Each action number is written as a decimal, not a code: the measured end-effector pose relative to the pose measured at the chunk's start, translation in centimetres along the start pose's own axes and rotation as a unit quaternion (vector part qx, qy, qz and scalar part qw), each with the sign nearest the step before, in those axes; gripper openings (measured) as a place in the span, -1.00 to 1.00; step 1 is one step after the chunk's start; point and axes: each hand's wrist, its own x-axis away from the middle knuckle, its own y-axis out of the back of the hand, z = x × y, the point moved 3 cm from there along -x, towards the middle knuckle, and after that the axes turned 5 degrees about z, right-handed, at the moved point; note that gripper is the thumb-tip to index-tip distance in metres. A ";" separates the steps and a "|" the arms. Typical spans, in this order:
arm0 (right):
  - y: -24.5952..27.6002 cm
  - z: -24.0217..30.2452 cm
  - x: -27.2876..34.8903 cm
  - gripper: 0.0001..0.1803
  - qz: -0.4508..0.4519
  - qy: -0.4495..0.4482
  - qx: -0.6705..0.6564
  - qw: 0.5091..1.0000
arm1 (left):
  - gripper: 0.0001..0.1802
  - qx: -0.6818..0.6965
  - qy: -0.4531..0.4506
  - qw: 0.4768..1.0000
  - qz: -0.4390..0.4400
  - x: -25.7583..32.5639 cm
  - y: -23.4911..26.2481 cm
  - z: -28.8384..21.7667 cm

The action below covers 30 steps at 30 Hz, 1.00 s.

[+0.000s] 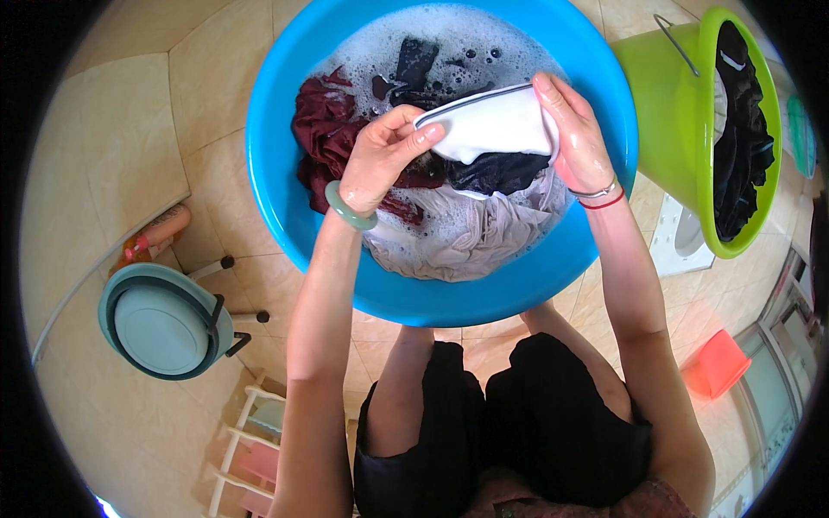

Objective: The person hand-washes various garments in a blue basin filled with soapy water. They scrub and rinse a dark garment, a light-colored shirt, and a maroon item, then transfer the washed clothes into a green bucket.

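Observation:
Over a large blue basin [414, 302] of sudsy water, my two hands stretch a small white cloth with a dark trim [501, 125] between them. My left hand [387, 155] pinches its left end between thumb and fingers. At the other end, my right hand [577, 129] grips it with the thumb on top and fingers behind. Below the cloth, a maroon garment [330, 125] lies at the left of the basin. A black garment [501, 173] shows just under the white cloth, and a pale grey garment [471, 233] soaks nearest me. Foam covers the far part of the water.
A tilted lime-green bucket [661, 121] holding dark clothes [744, 138] stands right of the basin, near a white floor fixture [678, 242]. At the left are a grey-green tub [160, 328], an orange-pink bottle [164, 226] and a white rack [229, 453]. A coral container [718, 363] sits lower right.

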 end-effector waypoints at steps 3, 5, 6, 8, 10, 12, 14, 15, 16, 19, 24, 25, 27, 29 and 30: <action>1.8 -1.4 -0.7 -0.74 -0.006 -0.001 0.075 0.997 | -0.78 0.082 0.023 0.995 -0.049 0.0 -0.7 0.5; 1.8 -1.6 -0.7 -0.74 -0.009 -0.011 0.107 0.994 | -0.77 0.108 -0.004 0.990 -0.093 -0.2 -1.2 0.4; 1.6 -1.6 -0.7 -0.74 -0.011 -0.016 0.123 0.992 | -0.78 0.114 0.016 0.991 -0.074 -0.1 -1.2 -0.1; 0.9 -0.6 -0.3 -0.74 -0.016 0.041 0.172 0.984 | -0.78 0.115 -0.003 0.991 -0.067 -0.3 -1.3 -0.3; -2.0 0.4 0.7 -0.74 0.010 0.104 0.198 0.975 | -0.78 0.080 -0.039 0.993 -0.080 -0.7 -0.7 -0.5; -5.9 0.5 2.1 -0.76 0.082 0.219 0.299 0.925 | -0.78 0.142 -0.040 0.977 -0.152 -1.1 -1.0 0.3; -8.3 -0.8 3.5 -0.78 0.132 0.300 0.444 0.834 | -0.69 0.245 0.012 0.955 -0.169 -1.6 -2.7 0.9; -9.5 -1.5 4.1 -0.78 0.141 0.304 0.490 0.805 | -0.60 0.281 0.051 0.958 -0.024 -1.7 -1.9 2.5; -10.7 -1.7 3.9 -0.75 0.128 0.334 0.511 0.782 | -0.60 0.371 -0.021 0.927 0.050 -2.0 -2.4 3.8; -8.3 -2.6 -0.1 -0.71 0.066 0.261 0.512 0.816 | -0.64 0.185 -0.088 0.956 -0.209 -0.6 -5.5 4.1; -4.2 -4.5 -3.0 -0.59 -0.061 0.247 0.584 0.771 | -0.61 0.227 0.104 0.933 -0.259 -1.2 -6.3 3.9; -5.0 -4.3 -2.1 -0.64 -0.038 0.240 0.587 0.772 | -0.62 0.234 0.105 0.935 -0.246 -0.9 -5.8 4.3; -7.7 -4.0 1.8 -0.70 0.065 0.272 0.561 0.779 | -0.79 0.390 0.040 0.903 -0.178 -0.3 -5.3 5.4; -10.6 -3.6 4.9 -0.72 0.089 0.294 0.565 0.766 | -0.81 0.441 -0.009 0.896 0.044 -1.2 -2.6 7.4; -10.7 -3.9 5.1 -0.72 0.085 0.287 0.544 0.784 | -0.81 0.442 -0.010 0.895 0.061 -1.3 -1.9 7.8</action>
